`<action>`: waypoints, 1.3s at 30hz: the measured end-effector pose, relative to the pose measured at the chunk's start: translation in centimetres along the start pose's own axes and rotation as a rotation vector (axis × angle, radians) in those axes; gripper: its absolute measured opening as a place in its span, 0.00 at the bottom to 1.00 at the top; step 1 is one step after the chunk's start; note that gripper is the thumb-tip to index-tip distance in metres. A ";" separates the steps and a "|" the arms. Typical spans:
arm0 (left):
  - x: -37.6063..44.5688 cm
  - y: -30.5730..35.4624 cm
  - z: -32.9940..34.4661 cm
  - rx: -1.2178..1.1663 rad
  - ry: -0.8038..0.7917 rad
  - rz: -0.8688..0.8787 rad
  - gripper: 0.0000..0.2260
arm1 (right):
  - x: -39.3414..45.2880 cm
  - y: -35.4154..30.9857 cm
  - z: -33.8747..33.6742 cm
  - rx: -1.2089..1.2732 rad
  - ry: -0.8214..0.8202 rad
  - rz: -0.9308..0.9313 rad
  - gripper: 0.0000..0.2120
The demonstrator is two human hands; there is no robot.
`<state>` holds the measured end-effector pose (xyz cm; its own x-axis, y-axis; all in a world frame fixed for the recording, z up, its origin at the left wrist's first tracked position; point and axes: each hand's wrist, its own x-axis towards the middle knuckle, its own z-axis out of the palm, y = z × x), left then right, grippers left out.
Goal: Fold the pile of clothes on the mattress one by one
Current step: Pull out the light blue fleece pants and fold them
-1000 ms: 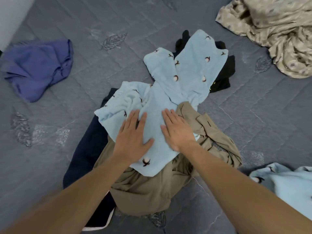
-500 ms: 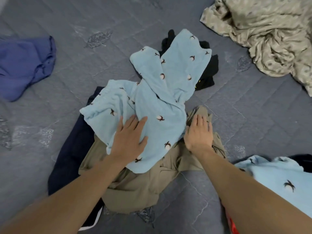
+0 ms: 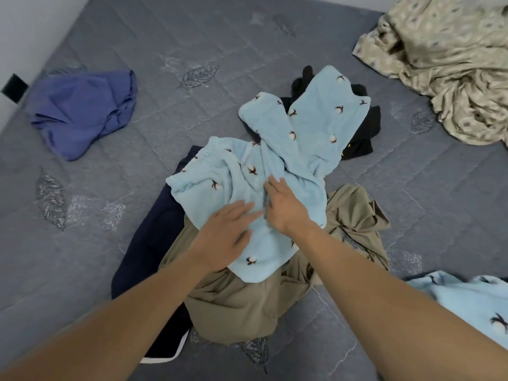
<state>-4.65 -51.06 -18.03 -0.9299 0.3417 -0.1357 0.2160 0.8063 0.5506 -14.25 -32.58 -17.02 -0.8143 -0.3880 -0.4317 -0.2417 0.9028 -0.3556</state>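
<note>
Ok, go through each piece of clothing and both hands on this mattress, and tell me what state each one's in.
Light blue pants: unfolded, rumpled, top of pile.
Khaki garment: crumpled beneath them.
Navy garment: spread flat at the bottom.
Black garment: bunched, partly covered.
Purple garment: crumpled, apart.
Beige sheet: heaped.
Left hand: flat on the pants.
Right hand: fingers extended, resting on the pants.
</note>
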 end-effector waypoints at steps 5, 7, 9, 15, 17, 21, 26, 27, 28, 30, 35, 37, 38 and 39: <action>3.0 0.6 -1.0 -0.025 0.060 -0.303 0.31 | -1.7 1.1 0.9 0.024 0.056 -0.025 0.36; 4.0 1.1 -1.1 -0.045 0.075 -0.335 0.29 | -2.4 1.3 0.9 0.086 0.089 -0.027 0.38; 4.1 1.1 -1.1 -0.023 0.100 -0.331 0.23 | -3.6 2.0 1.0 0.131 0.116 -0.008 0.38; -1.4 0.8 -0.2 -0.066 0.025 -0.452 0.12 | -12.0 5.6 2.6 0.201 0.123 0.211 0.39; -4.0 1.5 0.5 -0.105 -0.001 -0.497 0.12 | -15.0 5.6 3.6 0.155 0.069 0.263 0.38; -6.0 2.1 0.6 -0.016 -0.022 -0.524 0.07 | -15.3 4.1 3.5 -0.057 0.126 0.287 0.33; -2.1 1.2 -1.3 0.324 0.219 -0.321 0.27 | -9.7 1.1 0.7 0.130 0.247 0.024 0.31; -0.9 0.9 -1.7 0.327 0.218 -0.333 0.32 | -8.5 0.7 0.6 0.193 0.165 -0.021 0.33; 0.3 0.4 -2.1 0.318 0.193 -0.369 0.37 | -7.4 0.5 0.9 0.213 0.073 -0.045 0.36; 2.1 -0.6 -2.3 0.297 0.111 -0.474 0.42 | -6.1 0.5 1.7 0.124 -0.067 -0.036 0.40; 1.0 -1.9 -1.8 0.184 0.062 -0.520 0.31 | -7.8 1.7 3.8 -0.019 -0.082 0.093 0.27; -1.2 -1.7 -1.7 0.114 0.151 -0.468 0.18 | -9.2 1.9 4.1 -0.049 -0.106 0.117 0.23; -2.5 -1.4 -1.6 0.056 0.159 -0.473 0.14 | -9.7 1.8 3.9 -0.064 -0.125 0.131 0.23; -4.0 -1.2 -1.5 0.012 0.156 -0.487 0.12 | -9.9 1.5 3.5 -0.079 -0.136 0.142 0.23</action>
<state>-1.71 -54.16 -16.90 -0.9566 -0.1508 -0.2493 -0.2513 0.8599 0.4444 -4.69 -28.04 -16.17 -0.7657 -0.2725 -0.5826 -0.1745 0.9599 -0.2196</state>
